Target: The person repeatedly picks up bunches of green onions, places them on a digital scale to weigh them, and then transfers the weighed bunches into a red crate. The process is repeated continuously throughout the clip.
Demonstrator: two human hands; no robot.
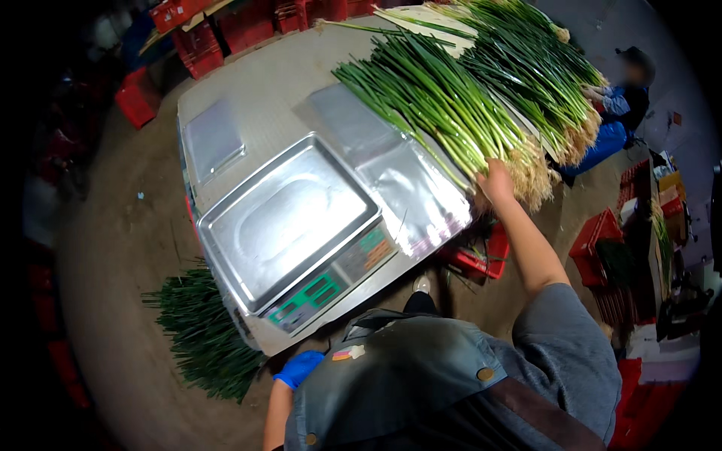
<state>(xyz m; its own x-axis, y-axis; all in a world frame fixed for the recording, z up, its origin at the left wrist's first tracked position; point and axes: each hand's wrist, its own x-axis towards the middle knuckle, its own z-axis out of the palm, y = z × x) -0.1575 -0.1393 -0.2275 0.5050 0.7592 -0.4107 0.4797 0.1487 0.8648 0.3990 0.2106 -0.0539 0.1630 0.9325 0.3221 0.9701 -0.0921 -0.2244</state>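
Observation:
My bare right hand (498, 181) reaches to the lower stalks of a heap of green onions (445, 107), just beside their pale, tangled roots. Its fingers are partly hidden, so I cannot tell whether they close around any stalks. My left hand (302, 367) wears a blue glove and hangs low by the table's front edge, against my apron (395, 372); its fingers are mostly hidden. Between the hands stands a digital scale with a bare steel pan (293, 214). Flat clear plastic bags (414, 191) lie to the right of the scale, partly under the onions.
Another stack of plastic bags (214, 138) lies on the table (271, 79) at the left. More green onions (524, 67) are piled farther right, where a person (634, 84) sits. Onion tops (206, 332) stand below the table's left corner. A red crate (592, 248) stands at the right.

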